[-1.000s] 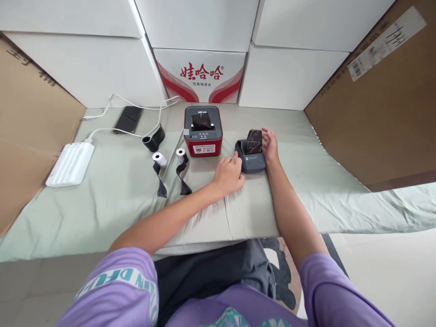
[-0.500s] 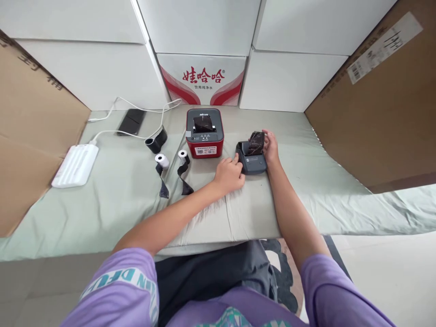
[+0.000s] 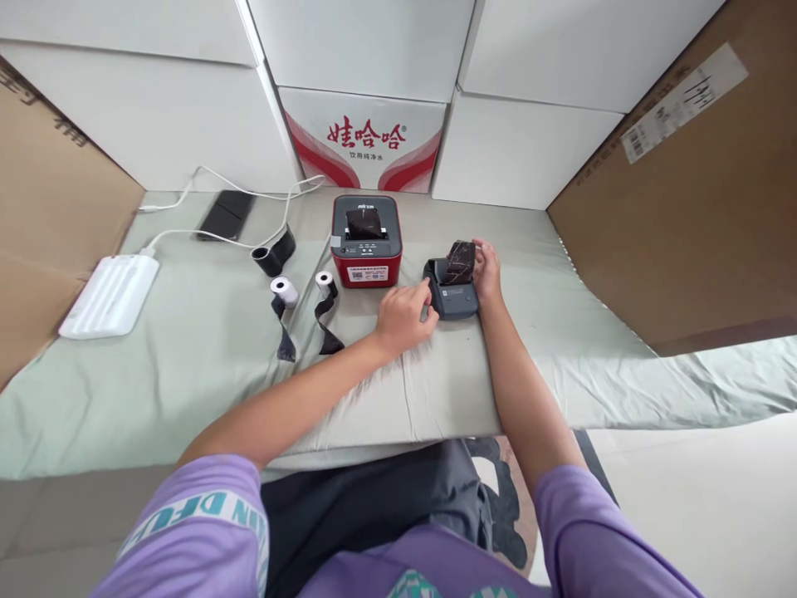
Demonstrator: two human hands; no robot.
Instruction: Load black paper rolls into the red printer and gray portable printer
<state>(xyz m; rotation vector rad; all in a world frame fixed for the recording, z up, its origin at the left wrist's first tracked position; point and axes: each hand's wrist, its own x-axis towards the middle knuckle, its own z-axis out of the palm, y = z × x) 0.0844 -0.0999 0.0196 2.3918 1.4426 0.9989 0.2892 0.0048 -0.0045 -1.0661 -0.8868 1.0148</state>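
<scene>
A small dark-grey portable printer (image 3: pixel 457 304) lies on the cloth-covered table, a strip of black-printed paper (image 3: pixel 461 263) standing up out of its slot. My left hand (image 3: pixel 406 320) is at its left side, fingers curled and the index fingertip against the edge. Round the right side bends my right hand (image 3: pixel 487 272), closed on the printer beside the paper; some of its fingertips are hidden. To the left stands a red and black printer (image 3: pixel 367 270) with black paper (image 3: pixel 364 223) coming out of its top.
Two white paper rolls (image 3: pixel 285 291) with dark tails and a dark paper curl (image 3: pixel 274 253) lie left of the red printer. Farther left are a black phone (image 3: pixel 226 216), a white cable, and a white power bank (image 3: pixel 112 297). White boxes stand behind, with cardboard (image 3: pixel 697 224) at both sides.
The view has shifted slightly, so everything sits a little farther left. My left hand's fingers are more curled at the portable printer's edge; my right hand stays at its right side.
</scene>
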